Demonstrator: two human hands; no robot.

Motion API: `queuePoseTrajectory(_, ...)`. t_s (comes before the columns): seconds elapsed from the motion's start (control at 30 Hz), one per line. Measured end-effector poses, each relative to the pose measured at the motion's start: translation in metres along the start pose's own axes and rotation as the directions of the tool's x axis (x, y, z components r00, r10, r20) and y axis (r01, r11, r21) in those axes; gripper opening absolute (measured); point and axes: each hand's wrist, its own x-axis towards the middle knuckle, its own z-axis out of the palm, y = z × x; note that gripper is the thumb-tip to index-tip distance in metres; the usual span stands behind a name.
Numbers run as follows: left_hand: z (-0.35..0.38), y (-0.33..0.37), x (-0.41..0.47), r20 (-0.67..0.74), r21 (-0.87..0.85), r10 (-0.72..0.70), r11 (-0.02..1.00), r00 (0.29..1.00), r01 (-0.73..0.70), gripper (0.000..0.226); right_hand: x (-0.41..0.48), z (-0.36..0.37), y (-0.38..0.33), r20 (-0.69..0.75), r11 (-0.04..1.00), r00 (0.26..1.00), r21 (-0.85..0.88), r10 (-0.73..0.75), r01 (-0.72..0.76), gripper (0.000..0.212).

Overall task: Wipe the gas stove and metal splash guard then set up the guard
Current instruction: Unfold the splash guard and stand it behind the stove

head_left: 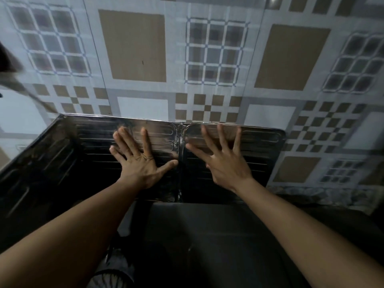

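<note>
The metal splash guard (264,142) stands upright against the tiled wall, a dark shiny ribbed sheet in hinged panels, with a left side panel angled toward me. My left hand (139,161) presses flat with spread fingers on the panel left of the centre fold. My right hand (224,161) lies flat with spread fingers on the panel right of the fold. Below the guard the gas stove (207,235) shows as a dark top, dim and blurred.
A patterned tiled wall (135,48) in grey, white and brown rises behind the guard. A dark blurred object (8,59) shows at the left edge. Something round and dark (116,271) lies low by my left forearm.
</note>
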Motion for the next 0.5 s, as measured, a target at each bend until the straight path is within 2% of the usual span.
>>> queuePoseTrajectory(0.1,0.007,0.001,0.004,-0.06,-0.018,-0.01,1.0,0.998,0.009,0.131,0.005,0.007,-0.001,-0.024,0.997,0.997,-0.021,-0.076,0.075,0.081)
queuePoseTrajectory(0.37,0.027,-0.006,0.01,-0.233,0.035,0.039,0.999,0.972,-0.031,0.13,0.007,0.029,-0.004,-0.084,0.993,0.994,-0.104,-0.065,0.057,0.084)
queuePoseTrajectory(0.5,0.028,-0.009,0.013,-0.235,0.046,0.066,0.997,0.97,-0.057,0.131,0.005,0.026,-0.009,-0.074,0.994,0.996,-0.096,-0.053,0.046,0.081)
